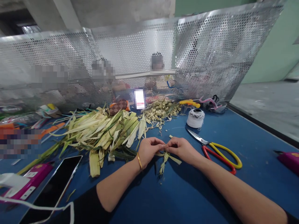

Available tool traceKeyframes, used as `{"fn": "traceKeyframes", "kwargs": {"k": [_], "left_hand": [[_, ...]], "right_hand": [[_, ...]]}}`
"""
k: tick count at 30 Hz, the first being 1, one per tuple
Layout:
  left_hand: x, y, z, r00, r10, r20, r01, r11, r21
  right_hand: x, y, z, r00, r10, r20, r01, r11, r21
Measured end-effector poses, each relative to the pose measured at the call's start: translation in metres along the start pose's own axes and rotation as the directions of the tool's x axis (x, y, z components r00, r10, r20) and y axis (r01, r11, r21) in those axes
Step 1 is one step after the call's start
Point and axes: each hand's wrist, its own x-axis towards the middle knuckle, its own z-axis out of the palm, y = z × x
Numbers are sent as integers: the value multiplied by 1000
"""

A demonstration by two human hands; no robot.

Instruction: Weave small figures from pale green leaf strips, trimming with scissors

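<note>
Both of my hands meet over the blue table, pinching at the top of a small braided piece of corn husk (164,161). My left hand (150,150), with a gold bangle at the wrist, grips it from the left with thumb and fingertips. From the right, my right hand (179,147) pinches the same spot, its fingertips almost touching the left ones. Loose husk ends stick out sideways, and the braid hangs toward me. To the right lie scissors (211,147) with red and yellow handles, blades slightly apart. A spool of white thread (195,118) stands behind them.
A big heap of corn husks (105,127) lies left of my hands, with husk scraps (161,110) behind. A dark phone (54,186) with a white cable and a purple box (30,180) lie at left. A glue gun (189,103) sits near the perforated metal screen (140,46); people sit beyond.
</note>
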Motion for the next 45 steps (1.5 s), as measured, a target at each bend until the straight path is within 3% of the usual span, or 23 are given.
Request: {"fn": "traceKeyframes", "kwargs": {"k": [7, 12, 20, 25, 32, 45], "left_hand": [[1, 2, 0, 1000, -17, 3, 17, 1000, 6], [0, -1, 2, 1000, 11, -19, -10, 1000, 24], [2, -9, 3, 985, 167, -52, -145, 946, 290], [1, -8, 3, 981, 185, -51, -159, 933, 323], [-3, -4, 4, 974, 222, -41, -191, 909, 370], [0, -4, 0, 974, 224, -28, -203, 922, 331]], "right_hand": [[-1, -1, 0, 1000, -23, -1, 23, 998, -57], [-2, -3, 5, 996, -56, -63, 46, 987, -155], [-7, -12, 9, 978, -154, -144, 104, 946, -307], [-10, -14, 10, 971, -194, -139, 137, 930, -340], [-7, -9, 10, 982, -113, -151, 88, 983, -162], [-3, 2, 3, 993, -68, -92, 70, 997, 20]]}}
